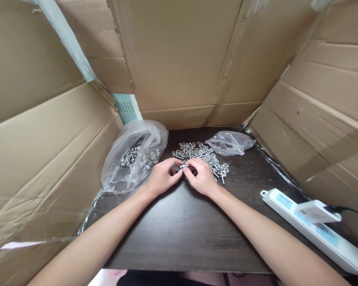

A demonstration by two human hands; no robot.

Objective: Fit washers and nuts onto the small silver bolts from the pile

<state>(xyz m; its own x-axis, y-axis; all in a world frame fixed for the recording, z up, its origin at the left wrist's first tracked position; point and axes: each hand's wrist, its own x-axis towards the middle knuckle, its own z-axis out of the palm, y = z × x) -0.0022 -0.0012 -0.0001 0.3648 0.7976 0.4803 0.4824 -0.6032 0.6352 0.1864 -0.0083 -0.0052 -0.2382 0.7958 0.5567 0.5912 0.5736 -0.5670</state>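
Just above the dark table, my left hand point(164, 175) and my right hand point(201, 174) meet fingertip to fingertip. Between them is a small silver bolt point(184, 166), lying roughly sideways, with what looks like a washer or nut on it. Both hands pinch it, the left at one end and the right at the other. Right behind my hands spreads a loose pile of bolts and washers point(209, 156), partly hidden by my right hand. Left of my left hand, a clear plastic bag point(116, 174) lies open with many small metal parts inside.
A second, flatter plastic bag point(231, 143) lies behind the pile on the right. Along the right side runs a white power strip point(304, 222) with a white adapter point(318, 211) and black cable. Cardboard walls point(179, 59) enclose the dark tabletop point(179, 234) at the back and sides.
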